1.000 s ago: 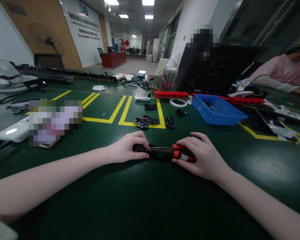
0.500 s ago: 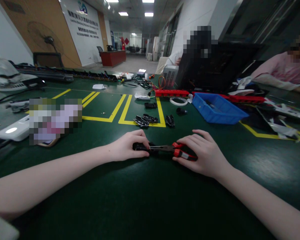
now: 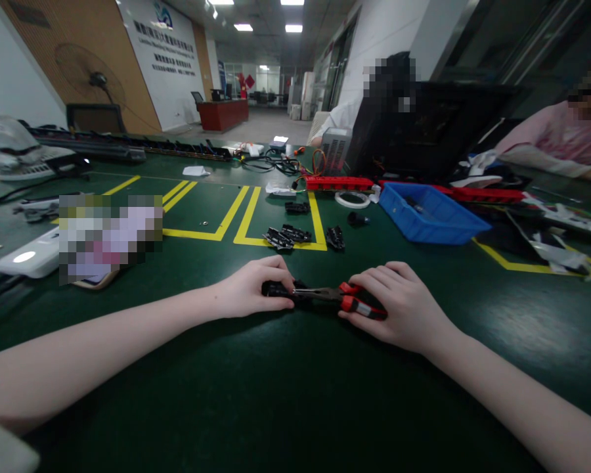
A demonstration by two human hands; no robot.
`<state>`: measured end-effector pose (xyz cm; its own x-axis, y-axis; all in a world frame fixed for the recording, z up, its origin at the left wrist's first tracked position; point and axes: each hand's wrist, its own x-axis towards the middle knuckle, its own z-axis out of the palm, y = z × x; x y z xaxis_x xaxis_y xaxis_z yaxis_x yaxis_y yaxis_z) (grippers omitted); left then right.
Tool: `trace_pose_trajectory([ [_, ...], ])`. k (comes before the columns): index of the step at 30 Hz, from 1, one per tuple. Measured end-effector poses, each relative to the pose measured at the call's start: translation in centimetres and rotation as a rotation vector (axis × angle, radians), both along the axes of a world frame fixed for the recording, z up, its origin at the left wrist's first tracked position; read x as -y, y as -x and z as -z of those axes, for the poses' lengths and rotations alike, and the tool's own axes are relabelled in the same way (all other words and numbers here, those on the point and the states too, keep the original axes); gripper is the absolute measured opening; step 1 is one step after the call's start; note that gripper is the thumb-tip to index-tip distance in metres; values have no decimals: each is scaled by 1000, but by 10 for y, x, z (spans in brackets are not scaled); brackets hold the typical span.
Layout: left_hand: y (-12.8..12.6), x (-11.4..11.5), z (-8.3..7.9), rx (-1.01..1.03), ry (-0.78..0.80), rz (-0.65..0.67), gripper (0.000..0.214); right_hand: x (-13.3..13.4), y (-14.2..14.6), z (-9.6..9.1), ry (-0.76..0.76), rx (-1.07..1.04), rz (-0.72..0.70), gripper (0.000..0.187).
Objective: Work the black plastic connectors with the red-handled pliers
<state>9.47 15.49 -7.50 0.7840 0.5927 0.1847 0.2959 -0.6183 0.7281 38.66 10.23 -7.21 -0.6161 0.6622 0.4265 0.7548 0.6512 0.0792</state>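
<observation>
My left hand (image 3: 251,289) pinches a small black plastic part (image 3: 276,289) down on the green table (image 3: 295,394). My right hand (image 3: 404,305) is wrapped round the red and black handles of a pair of pliers (image 3: 347,299). The pliers lie almost flat, and their dark jaws reach left to the black part. Both forearms rest on the table, coming in from the near corners.
Several more black parts (image 3: 288,236) lie beyond my hands on a yellow floor-style line (image 3: 249,213). A blue bin (image 3: 428,213), a red strip (image 3: 337,184) and a tape ring (image 3: 352,199) stand further back. Other people sit at the far right and behind a black case.
My right hand's fingers have curled in a little tighter over the plier handles. The left hand and the black part have stayed put.
</observation>
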Motion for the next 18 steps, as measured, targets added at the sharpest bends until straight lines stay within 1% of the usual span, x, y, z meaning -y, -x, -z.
trace_pose_trajectory([
  [5, 0, 0, 0, -3, -3, -3, 14, 3, 3, -1, 13, -14, 9, 37],
  [11, -1, 1, -2, -19, -1, -17, 15, 0, -2, -2, -40, 15, -20, 36],
  [14, -2, 4, -2, -26, 4, -18, 14, 0, -4, -1, -41, 11, -24, 35],
  [16, -2, 5, -3, -16, -21, -29, 19, 0, -3, -1, -29, 7, -18, 36],
  [18, -2, 8, -8, 16, -84, -84, 26, 0, -3, -1, -13, 4, -8, 36],
])
